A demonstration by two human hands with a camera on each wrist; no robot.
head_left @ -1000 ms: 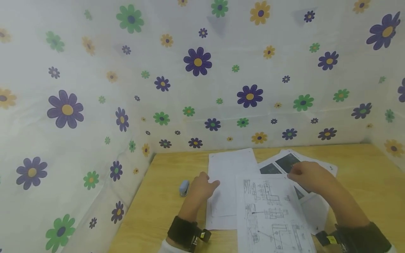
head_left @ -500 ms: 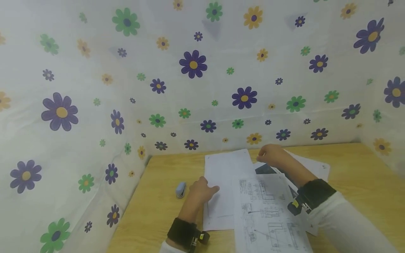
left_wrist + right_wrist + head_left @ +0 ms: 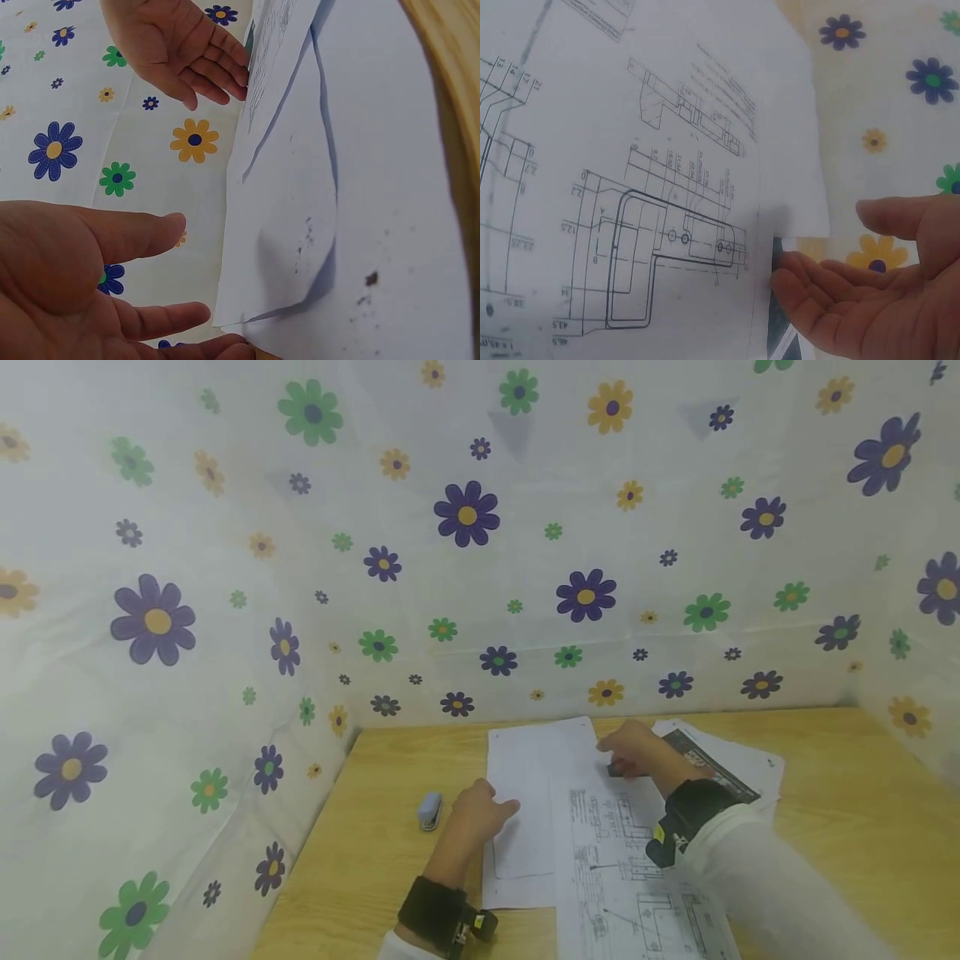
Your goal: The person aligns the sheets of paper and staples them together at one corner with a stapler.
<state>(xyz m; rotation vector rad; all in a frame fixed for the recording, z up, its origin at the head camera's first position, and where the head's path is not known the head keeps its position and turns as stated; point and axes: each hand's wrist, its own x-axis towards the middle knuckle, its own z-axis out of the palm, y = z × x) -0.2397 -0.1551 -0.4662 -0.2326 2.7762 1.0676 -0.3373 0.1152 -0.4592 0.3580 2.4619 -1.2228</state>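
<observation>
My left hand lies at the left edge of the blank white sheets, fingers and thumb spread apart. In the left wrist view its fingertips are right at the sheets' corner. My right hand is at the top edge of a sheet with technical drawings, which overlaps the blank sheets. In the right wrist view, its bent fingertips meet that edge, with the thumb held apart. A sheet with dark printed pictures lies partly hidden beneath the right hand and forearm.
A small light-blue stapler stands on the wooden table, left of the left hand. Another white sheet lies at the right, behind the right forearm. A flowered curtain rises along the table's back and sides.
My right hand has left the drawing sheet's upper right corner, swung left and come down at its top edge. My left hand has stayed in place.
</observation>
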